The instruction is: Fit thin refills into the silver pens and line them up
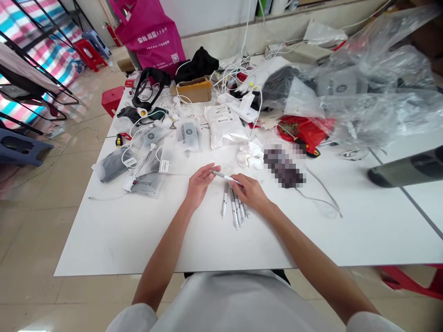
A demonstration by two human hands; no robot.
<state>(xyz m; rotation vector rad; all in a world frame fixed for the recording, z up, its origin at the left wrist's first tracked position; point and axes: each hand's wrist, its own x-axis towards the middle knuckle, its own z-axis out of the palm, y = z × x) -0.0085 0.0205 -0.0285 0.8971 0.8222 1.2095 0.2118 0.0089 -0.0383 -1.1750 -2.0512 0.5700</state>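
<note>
Between the two hands, just above the tabletop (138, 244), a grey-and-white pen (223, 176) is lying aslant, its long axis running from the left hand (201, 184) down toward the right hand (251, 191). The right hand is gripping the lower end in its fingers and is the nearer to the other pens (235, 211), which are lying bunched beneath and beside it, pointing roughly toward the person's body. One loose pen (224, 203) is resting just left of that bunch, between the forearms. The left hand is holding its fingers half curled around the upper end; whether they are pinching it or only hovering beside it, the view is too small to tell. Beyond the hands, a white packet (225, 127) and crumpled tissue (251, 154) are crowding the far side, and pouches (147, 184) are lying to the left. Toward the near edge, white surface is stretching below the pens, leaving more room for moving than the cluttered far side is offering.
</note>
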